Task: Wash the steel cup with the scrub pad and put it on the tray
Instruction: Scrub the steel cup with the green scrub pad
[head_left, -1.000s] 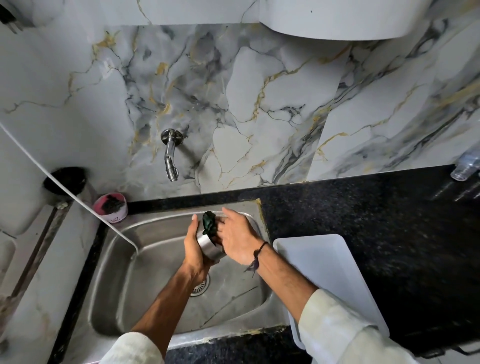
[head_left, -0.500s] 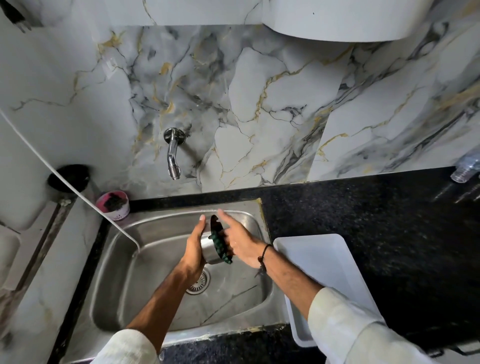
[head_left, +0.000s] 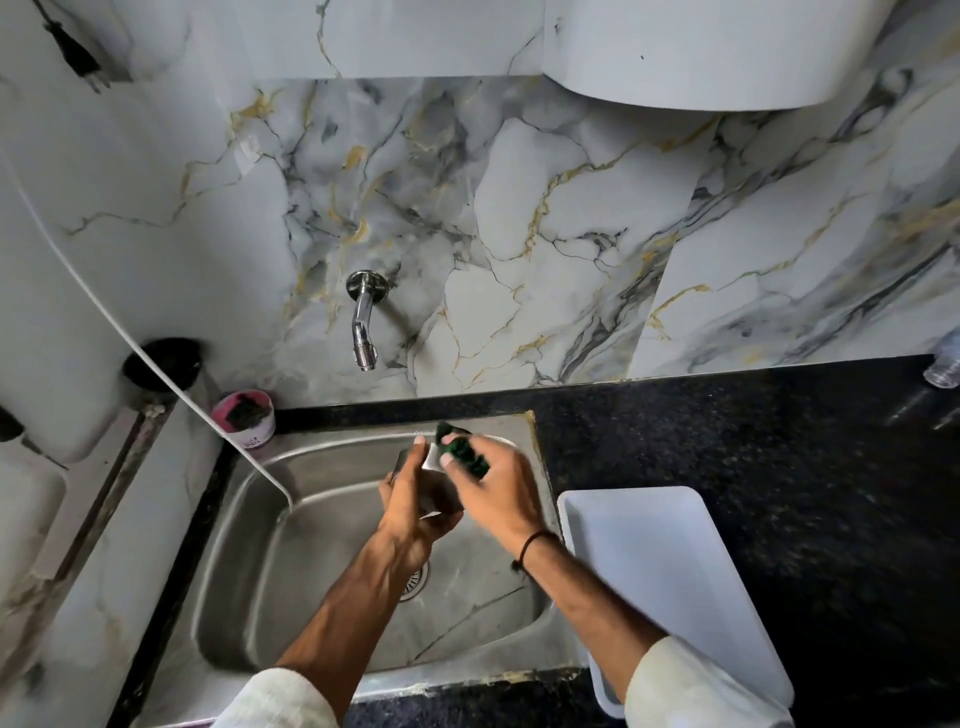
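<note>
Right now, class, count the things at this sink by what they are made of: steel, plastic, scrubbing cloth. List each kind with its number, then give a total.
Steel: 3 - sink, tap, cup in the left hand
Plastic: 2 - white tray, pink tub
Scrubbing: 1 - green scrub pad in the right hand
Total: 6

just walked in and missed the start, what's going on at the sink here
A person is washing a steel cup over the sink. The left hand grips the cup, and the right hand holds a green scrub pad at the cup's top end. No water is visibly running from the tap. The white tray waits on the counter to the right of the sink, with nothing on it, so the cup has not been put down yet.
</note>
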